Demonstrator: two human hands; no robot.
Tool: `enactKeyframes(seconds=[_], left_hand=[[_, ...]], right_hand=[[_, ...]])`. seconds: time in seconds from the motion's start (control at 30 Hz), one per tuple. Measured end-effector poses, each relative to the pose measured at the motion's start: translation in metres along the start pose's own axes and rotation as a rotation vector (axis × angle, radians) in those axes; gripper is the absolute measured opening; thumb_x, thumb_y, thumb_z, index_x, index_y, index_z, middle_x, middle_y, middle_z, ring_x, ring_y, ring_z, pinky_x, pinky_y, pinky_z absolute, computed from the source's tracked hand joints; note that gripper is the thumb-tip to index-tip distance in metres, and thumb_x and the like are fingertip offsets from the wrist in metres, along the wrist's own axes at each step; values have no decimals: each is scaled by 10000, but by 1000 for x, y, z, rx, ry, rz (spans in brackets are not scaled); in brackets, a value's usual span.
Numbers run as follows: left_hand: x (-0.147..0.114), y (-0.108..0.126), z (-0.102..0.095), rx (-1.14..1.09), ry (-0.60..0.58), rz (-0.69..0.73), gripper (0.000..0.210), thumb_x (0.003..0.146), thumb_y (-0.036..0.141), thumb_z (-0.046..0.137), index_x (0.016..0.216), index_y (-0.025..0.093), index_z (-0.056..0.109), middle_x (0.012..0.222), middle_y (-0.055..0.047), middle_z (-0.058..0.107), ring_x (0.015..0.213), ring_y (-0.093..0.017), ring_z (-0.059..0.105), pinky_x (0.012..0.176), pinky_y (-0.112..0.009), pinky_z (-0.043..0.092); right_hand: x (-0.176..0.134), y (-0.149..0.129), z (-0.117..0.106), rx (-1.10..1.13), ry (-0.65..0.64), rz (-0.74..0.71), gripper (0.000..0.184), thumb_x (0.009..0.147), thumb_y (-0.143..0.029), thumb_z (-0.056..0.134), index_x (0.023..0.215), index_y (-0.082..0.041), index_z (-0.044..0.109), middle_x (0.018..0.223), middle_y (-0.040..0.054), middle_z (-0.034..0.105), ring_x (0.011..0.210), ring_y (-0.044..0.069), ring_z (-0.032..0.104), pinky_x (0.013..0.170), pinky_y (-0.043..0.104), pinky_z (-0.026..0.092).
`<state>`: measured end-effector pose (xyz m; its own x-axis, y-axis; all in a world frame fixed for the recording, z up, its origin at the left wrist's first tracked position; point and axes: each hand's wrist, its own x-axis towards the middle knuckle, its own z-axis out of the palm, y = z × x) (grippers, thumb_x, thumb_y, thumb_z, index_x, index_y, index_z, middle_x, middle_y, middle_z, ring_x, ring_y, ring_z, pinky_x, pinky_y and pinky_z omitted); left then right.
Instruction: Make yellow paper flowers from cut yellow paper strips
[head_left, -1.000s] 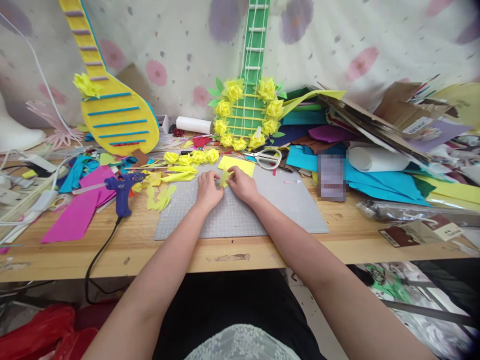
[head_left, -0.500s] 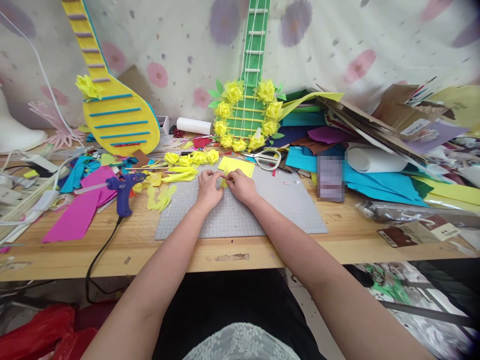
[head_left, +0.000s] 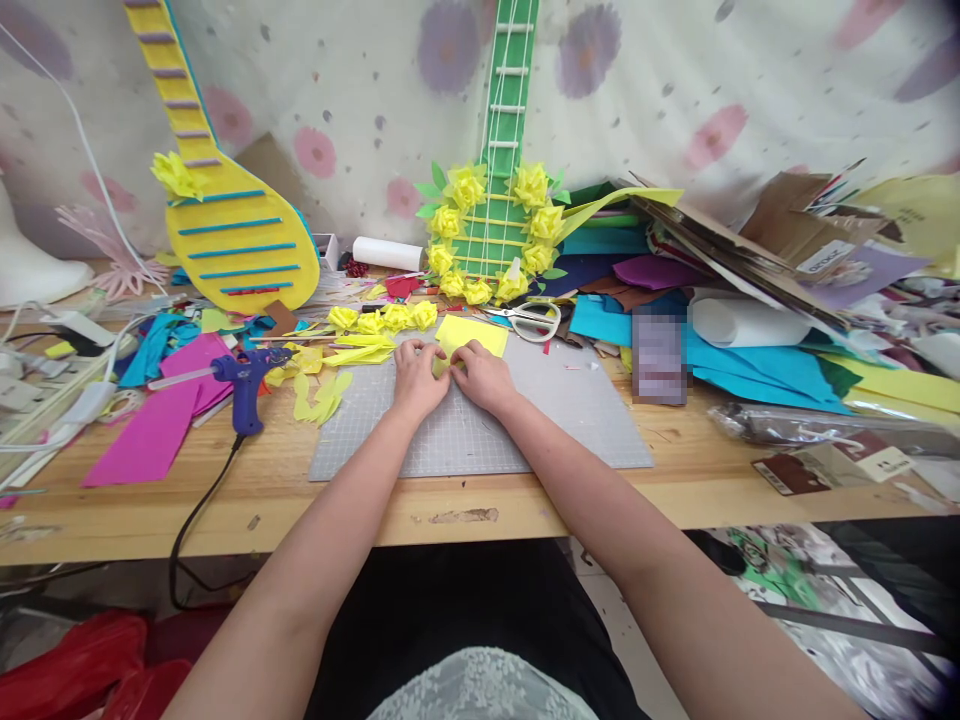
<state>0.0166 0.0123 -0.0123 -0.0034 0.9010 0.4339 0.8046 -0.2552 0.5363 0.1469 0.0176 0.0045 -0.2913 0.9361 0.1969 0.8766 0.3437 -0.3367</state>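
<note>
My left hand and my right hand meet over the grey cutting mat, fingers bent and pinching a small piece of yellow paper between them. Most of that piece is covered by my fingers. Just behind the hands lies a flat yellow sheet. A row of yellow paper flowers sits beyond my left hand, with folded yellow paper strips in front of it. To the right of the sheet rest white-handled scissors.
A blue glue gun stands at left beside pink paper, its cable hanging over the edge. Behind are a yellow lute-shaped craft and a green one ringed with flowers. Coloured paper and cardboard pile up at right.
My fingers have shifted slightly around the small yellow paper, the right hand's fingertips a little lower. The view has moved very slightly; other things stay where they were.
</note>
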Motion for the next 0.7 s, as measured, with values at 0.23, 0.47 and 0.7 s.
enactKeyframes(seconds=[0.23,0.47,0.7], left_hand=[[0,-1,1,-21,-44,-25,186,638,181,627,805,233,564,954,-71,399,1034,-271,401,939,-439,343],[1,-2,1,-20,-77,-26,109,648,169,608,733,236,617,933,-70,429,1019,-261,416,931,-429,353],[1,1,2,34,-82,-36,73,676,226,598,722,227,655,924,-79,468,1004,-259,432,926,-406,361]], right_hand=[[1,4,5,-25,30,5,201,856,-267,388,968,-225,550,1001,68,531,871,192,537,660,295,421],[4,14,5,29,95,119,264,849,-177,319,1021,-203,517,1054,85,515,851,193,532,634,303,412],[-4,7,1,43,33,-52,194,833,-235,410,985,-219,529,975,49,571,893,170,529,682,275,403]])
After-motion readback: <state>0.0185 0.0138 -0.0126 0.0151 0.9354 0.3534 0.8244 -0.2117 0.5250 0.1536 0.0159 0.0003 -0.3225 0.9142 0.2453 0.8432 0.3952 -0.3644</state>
